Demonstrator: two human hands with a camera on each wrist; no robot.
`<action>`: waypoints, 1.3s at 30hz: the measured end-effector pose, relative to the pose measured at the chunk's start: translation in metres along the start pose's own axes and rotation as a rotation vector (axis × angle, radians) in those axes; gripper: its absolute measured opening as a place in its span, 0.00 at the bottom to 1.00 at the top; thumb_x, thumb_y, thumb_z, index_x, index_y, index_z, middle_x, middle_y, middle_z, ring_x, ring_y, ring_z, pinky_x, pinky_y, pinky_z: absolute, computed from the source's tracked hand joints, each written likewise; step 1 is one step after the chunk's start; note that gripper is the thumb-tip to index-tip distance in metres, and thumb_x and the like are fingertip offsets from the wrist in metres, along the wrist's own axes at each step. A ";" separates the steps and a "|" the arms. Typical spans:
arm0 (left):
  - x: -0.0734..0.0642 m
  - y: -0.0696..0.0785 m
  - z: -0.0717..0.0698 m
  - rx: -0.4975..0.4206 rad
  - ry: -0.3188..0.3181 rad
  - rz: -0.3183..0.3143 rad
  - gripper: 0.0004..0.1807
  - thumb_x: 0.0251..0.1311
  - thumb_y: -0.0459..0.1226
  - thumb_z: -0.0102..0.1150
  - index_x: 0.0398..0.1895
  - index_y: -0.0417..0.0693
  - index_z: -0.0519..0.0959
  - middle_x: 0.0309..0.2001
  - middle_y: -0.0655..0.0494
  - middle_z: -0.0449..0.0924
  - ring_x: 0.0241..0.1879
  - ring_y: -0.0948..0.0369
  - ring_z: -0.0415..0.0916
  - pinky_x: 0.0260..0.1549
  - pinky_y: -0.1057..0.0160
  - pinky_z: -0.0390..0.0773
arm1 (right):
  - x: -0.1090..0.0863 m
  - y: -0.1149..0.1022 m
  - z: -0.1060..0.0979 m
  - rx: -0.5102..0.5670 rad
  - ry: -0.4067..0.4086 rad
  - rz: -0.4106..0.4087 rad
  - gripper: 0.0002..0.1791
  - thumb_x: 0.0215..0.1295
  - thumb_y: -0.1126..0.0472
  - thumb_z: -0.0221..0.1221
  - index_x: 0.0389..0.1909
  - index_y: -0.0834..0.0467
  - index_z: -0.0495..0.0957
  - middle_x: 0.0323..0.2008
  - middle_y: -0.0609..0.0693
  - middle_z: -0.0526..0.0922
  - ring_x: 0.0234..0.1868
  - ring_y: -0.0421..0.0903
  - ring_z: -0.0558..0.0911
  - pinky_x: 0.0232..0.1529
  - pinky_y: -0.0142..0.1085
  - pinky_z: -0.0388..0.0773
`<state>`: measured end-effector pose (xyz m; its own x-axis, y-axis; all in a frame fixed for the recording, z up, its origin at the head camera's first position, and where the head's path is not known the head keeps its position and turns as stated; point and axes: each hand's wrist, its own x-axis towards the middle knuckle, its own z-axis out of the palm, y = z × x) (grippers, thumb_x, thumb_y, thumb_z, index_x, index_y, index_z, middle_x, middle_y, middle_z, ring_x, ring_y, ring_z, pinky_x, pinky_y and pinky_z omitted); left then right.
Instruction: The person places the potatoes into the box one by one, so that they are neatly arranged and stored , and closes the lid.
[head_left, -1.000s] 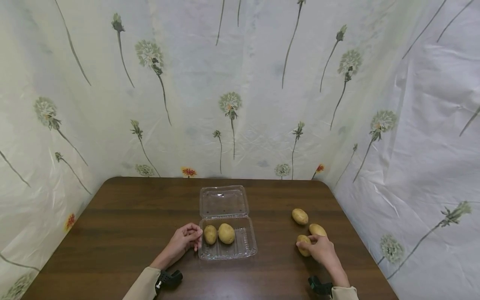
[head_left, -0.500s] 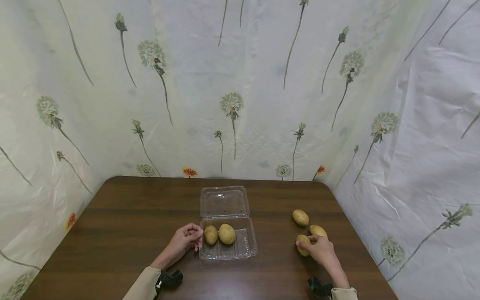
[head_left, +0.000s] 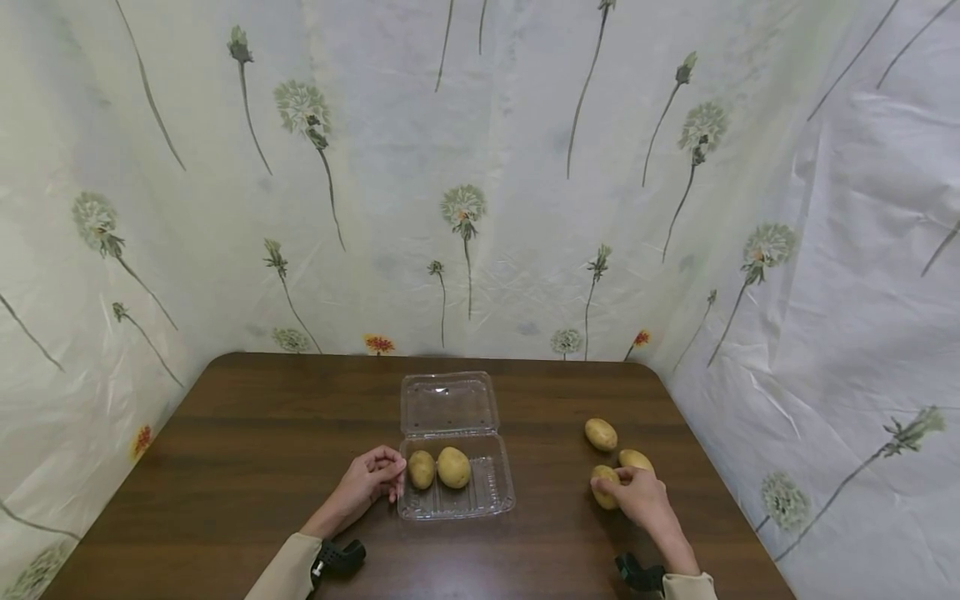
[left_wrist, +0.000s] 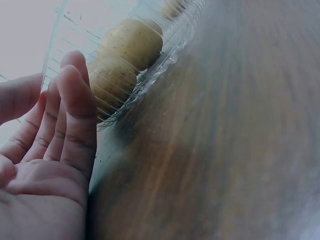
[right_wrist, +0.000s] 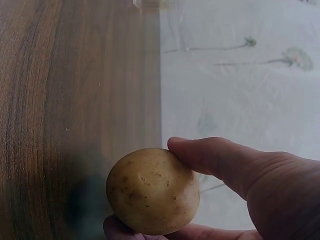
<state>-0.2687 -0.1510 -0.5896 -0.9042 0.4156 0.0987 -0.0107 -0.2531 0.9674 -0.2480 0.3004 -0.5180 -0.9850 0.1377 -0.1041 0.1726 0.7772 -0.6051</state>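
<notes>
In the head view a clear plastic clamshell container (head_left: 491,487) lies with its lid folded back. Two potatoes, a smaller one (head_left: 422,471) and a rounder one (head_left: 453,467), sit in its left half. My left hand (head_left: 367,483) pinches the container's left rim between thumb and fingers; the left wrist view shows the rim wall (left_wrist: 52,42) at the fingertips. Over on the right, my right hand (head_left: 641,493) grips a potato (head_left: 604,488), with thumb and fingers on opposite sides of it. The right wrist view shows this potato (right_wrist: 152,192) close up, its skin spotted.
Two more potatoes, one farther back (head_left: 601,435) and one just beyond the right hand (head_left: 635,460), lie on the brown wooden table (head_left: 300,417). A pale dandelion-print sheet (head_left: 517,208) surrounds the table at the back and sides.
The gripped potato and my right hand have shifted very slightly left. My left hand and the container stay put.
</notes>
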 end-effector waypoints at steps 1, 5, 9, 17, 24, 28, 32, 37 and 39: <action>0.000 0.000 0.000 0.001 -0.002 0.000 0.10 0.71 0.33 0.49 0.44 0.31 0.67 0.29 0.56 0.77 0.25 0.64 0.77 0.23 0.69 0.77 | 0.000 -0.001 0.000 0.001 0.000 0.000 0.33 0.57 0.41 0.65 0.48 0.68 0.80 0.46 0.65 0.83 0.47 0.60 0.80 0.40 0.49 0.78; 0.000 0.000 0.000 0.007 -0.002 0.002 0.10 0.71 0.33 0.49 0.43 0.31 0.67 0.29 0.56 0.77 0.25 0.64 0.77 0.23 0.69 0.77 | 0.000 -0.004 0.001 0.004 0.009 -0.011 0.32 0.57 0.42 0.65 0.47 0.68 0.81 0.43 0.63 0.84 0.43 0.57 0.81 0.38 0.47 0.78; 0.000 0.000 0.000 0.006 0.001 0.001 0.09 0.71 0.33 0.49 0.43 0.32 0.68 0.29 0.56 0.77 0.25 0.64 0.77 0.23 0.68 0.77 | 0.001 -0.008 0.002 0.011 0.032 -0.034 0.31 0.56 0.43 0.66 0.46 0.68 0.81 0.40 0.61 0.85 0.40 0.52 0.82 0.36 0.43 0.78; 0.000 0.000 0.001 0.008 -0.002 0.006 0.15 0.71 0.32 0.48 0.46 0.22 0.63 0.29 0.57 0.77 0.25 0.64 0.77 0.23 0.69 0.77 | 0.002 -0.014 0.002 0.003 0.036 -0.078 0.27 0.58 0.46 0.66 0.42 0.68 0.82 0.37 0.58 0.85 0.35 0.46 0.80 0.32 0.38 0.75; 0.000 0.000 0.000 0.010 -0.004 0.004 0.14 0.71 0.33 0.49 0.45 0.25 0.64 0.29 0.56 0.78 0.25 0.64 0.77 0.23 0.69 0.77 | 0.001 -0.020 0.004 0.010 0.055 -0.092 0.28 0.57 0.47 0.66 0.43 0.70 0.81 0.38 0.61 0.86 0.37 0.49 0.82 0.33 0.39 0.77; 0.000 0.001 0.000 0.010 -0.009 0.005 0.12 0.71 0.33 0.49 0.45 0.28 0.66 0.29 0.56 0.77 0.25 0.64 0.77 0.24 0.69 0.77 | 0.001 -0.023 0.005 0.020 0.045 -0.102 0.28 0.58 0.48 0.66 0.45 0.71 0.80 0.39 0.63 0.85 0.38 0.50 0.82 0.34 0.40 0.78; 0.000 0.000 0.000 0.008 -0.007 0.004 0.12 0.71 0.33 0.49 0.44 0.29 0.66 0.29 0.56 0.77 0.25 0.64 0.77 0.23 0.69 0.77 | 0.001 -0.026 0.006 0.027 0.017 -0.094 0.31 0.59 0.46 0.64 0.48 0.72 0.79 0.43 0.65 0.84 0.40 0.51 0.82 0.36 0.42 0.80; 0.000 0.000 0.000 0.012 -0.003 0.011 0.13 0.71 0.33 0.49 0.44 0.27 0.66 0.29 0.56 0.77 0.25 0.64 0.77 0.23 0.69 0.77 | 0.002 -0.028 0.007 0.026 0.012 -0.093 0.32 0.60 0.45 0.64 0.49 0.71 0.78 0.44 0.64 0.84 0.40 0.50 0.82 0.37 0.43 0.79; 0.000 0.000 0.000 0.014 -0.001 0.011 0.13 0.71 0.33 0.49 0.44 0.27 0.66 0.29 0.55 0.77 0.25 0.64 0.77 0.23 0.68 0.77 | 0.002 -0.030 0.008 0.023 0.015 -0.102 0.32 0.59 0.45 0.64 0.48 0.71 0.79 0.42 0.63 0.84 0.38 0.49 0.82 0.35 0.41 0.79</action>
<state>-0.2684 -0.1509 -0.5895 -0.9040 0.4134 0.1093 0.0051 -0.2451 0.9695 -0.2553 0.2727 -0.5061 -0.9973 0.0678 -0.0297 0.0714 0.7736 -0.6297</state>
